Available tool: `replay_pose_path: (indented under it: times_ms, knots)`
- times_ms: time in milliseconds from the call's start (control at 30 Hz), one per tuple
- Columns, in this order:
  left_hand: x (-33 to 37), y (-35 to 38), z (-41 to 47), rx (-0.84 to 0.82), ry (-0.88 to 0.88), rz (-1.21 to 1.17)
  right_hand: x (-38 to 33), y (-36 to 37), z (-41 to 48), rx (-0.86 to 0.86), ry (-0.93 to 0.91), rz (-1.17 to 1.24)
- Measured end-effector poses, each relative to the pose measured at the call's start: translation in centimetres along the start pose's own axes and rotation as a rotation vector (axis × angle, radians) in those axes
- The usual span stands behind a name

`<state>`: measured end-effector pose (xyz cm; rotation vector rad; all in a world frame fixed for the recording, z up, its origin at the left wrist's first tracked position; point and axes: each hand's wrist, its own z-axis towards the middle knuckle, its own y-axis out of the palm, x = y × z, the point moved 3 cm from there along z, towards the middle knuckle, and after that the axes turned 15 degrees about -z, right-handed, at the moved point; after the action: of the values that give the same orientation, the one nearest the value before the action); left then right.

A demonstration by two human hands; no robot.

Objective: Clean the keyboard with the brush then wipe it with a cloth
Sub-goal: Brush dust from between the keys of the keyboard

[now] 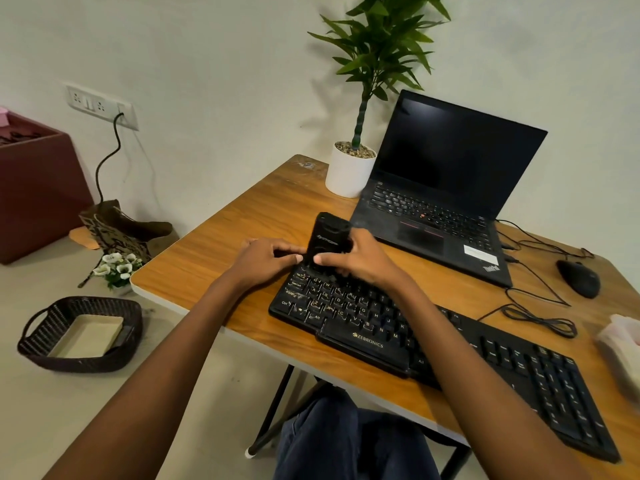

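We are holding the brush on the far left corner of the keyboard, our right hand gripping its lower part. Our left hand is touching its base; whether it pinches, we cannot tell. We are judging the brush light, stiff and smooth, so a low grip seems safest.

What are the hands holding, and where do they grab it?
The right hand grips the black brush around its lower half; the left hand pinches its base.

Pale wall, wooden table, perhaps tiled floor.
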<state>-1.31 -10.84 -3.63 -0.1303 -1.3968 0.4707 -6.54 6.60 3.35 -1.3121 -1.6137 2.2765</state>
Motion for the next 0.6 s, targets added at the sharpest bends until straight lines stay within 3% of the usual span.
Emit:
replay_pose_path:
  times_ms: [200, 433, 600]
  knots:
    - [-0.1, 0.0, 0.1, -0.009, 0.021, -0.054, -0.2, 1.5, 0.6, 0.003, -0.033, 0.052]
    - [-0.2, -0.1, 0.2, -0.011, 0.007, -0.038, 1.1, -2.4, -0.8, -0.040, 0.076, -0.112]
    - [-0.4, 0.0, 0.4, 0.002, -0.004, -0.049, -0.7, 0.0, 0.5, -0.032, -0.030, -0.066]
